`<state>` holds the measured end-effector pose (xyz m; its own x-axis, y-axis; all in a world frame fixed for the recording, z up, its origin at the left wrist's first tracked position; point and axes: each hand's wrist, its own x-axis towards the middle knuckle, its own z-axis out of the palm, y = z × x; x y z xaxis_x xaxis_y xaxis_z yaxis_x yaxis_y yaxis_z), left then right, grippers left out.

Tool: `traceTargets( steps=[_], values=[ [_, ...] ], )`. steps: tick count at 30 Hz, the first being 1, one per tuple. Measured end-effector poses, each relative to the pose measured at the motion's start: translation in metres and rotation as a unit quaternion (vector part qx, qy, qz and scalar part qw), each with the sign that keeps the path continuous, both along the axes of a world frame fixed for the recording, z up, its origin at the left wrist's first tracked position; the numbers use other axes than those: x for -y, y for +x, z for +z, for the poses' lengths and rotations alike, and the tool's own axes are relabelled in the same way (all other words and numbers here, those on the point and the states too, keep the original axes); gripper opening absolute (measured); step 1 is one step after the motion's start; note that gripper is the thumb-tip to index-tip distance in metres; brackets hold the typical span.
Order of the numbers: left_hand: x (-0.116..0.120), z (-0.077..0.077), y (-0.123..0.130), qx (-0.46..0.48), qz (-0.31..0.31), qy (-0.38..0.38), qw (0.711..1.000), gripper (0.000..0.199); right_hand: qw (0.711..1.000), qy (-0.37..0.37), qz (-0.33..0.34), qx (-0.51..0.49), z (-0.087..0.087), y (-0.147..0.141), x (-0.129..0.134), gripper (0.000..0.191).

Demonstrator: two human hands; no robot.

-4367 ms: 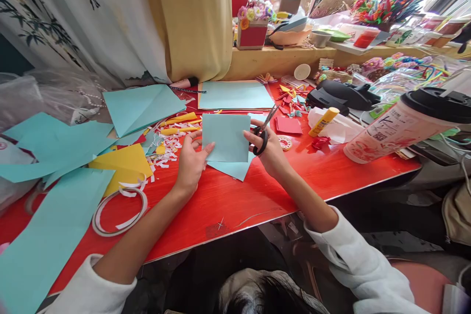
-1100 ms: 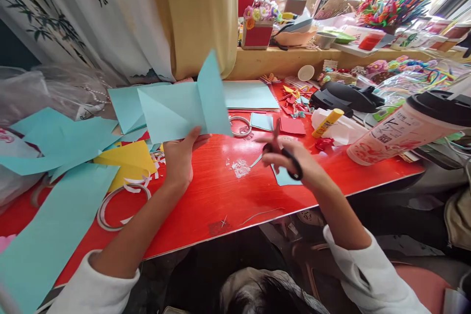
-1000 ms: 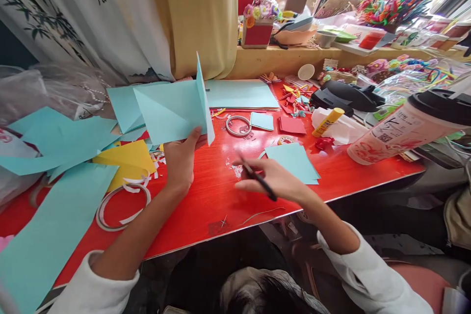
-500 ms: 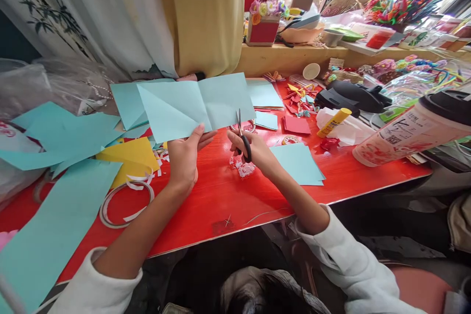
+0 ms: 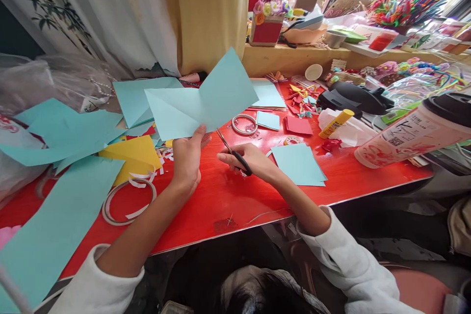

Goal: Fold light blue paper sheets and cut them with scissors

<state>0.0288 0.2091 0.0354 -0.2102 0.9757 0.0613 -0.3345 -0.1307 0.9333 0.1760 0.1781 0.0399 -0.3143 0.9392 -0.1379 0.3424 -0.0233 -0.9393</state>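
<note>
A creased sheet of light blue paper [image 5: 206, 103] is pinched at its lower edge by my left hand [image 5: 187, 162], thumb in front. Its right half is bent upward along the middle fold. My right hand [image 5: 250, 159] grips a pair of black-handled scissors [image 5: 241, 161], the blades pointing up and left toward the bottom edge of the paper. I cannot tell whether the blade tips touch it. Square blue sheets [image 5: 298, 164] lie to the right of my right hand. Behind the scissors a roll of tape [image 5: 245, 124] rests on the red table [image 5: 206, 216].
At left are large blue paper pieces [image 5: 77, 196], a yellow sheet [image 5: 136, 154] and another tape roll [image 5: 106, 206]. Toward the right stand a glue stick [image 5: 336, 123], a black object [image 5: 353, 100] and a tilted drink cup [image 5: 408, 132]. Craft materials crowd the windowsill [image 5: 253, 56].
The right half of the blue paper has swung upward at the fold. My right hand has lowered slightly, and the scissors have turned from nearly upright to leaning left.
</note>
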Motion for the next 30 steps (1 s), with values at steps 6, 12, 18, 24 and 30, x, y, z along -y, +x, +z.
traceTargets(
  steps=[6,12,18,24,30],
  values=[
    [0.009,0.002,0.007,0.014,-0.014,-0.006,1.0,0.027,1.0,0.011,-0.015,-0.016,-0.001,-0.009,0.0,0.047],
    [0.013,-0.001,0.009,0.044,-0.055,-0.045,0.996,0.029,0.999,0.011,-0.033,-0.034,-0.004,-0.01,-0.002,0.048],
    [0.013,0.0,0.008,0.056,-0.075,-0.036,0.995,0.027,0.998,0.03,-0.043,-0.029,-0.007,-0.009,-0.002,0.048],
    [0.013,0.003,0.008,0.066,-0.049,-0.011,0.997,0.024,0.998,0.027,-0.047,-0.024,-0.008,-0.01,-0.002,0.046],
    [0.013,0.002,0.007,0.078,-0.049,-0.011,0.996,0.025,0.998,0.021,-0.051,-0.018,-0.008,-0.009,-0.002,0.045]
  ],
)
